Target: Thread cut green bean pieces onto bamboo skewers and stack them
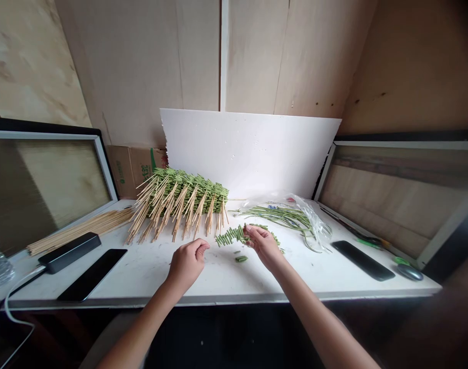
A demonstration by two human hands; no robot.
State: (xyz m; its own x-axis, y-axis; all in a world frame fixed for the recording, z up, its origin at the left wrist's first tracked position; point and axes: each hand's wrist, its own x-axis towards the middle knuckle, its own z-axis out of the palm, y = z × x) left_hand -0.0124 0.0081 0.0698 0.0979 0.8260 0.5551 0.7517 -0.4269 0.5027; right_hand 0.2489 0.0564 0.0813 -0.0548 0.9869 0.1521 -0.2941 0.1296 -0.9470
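Stalk pieces [229,237] beside right hand [260,240]

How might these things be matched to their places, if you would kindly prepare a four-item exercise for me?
1. Row of short green bean pieces
2. Large white rectangular board
3. Loose thin tan wooden sticks
4. Small grey oval computer mouse

A. Near the white table's right front corner
B. Upright at the back
C. At the right hand
D. On the table's left side

Pairs: 1-C, 2-B, 3-D, 4-A
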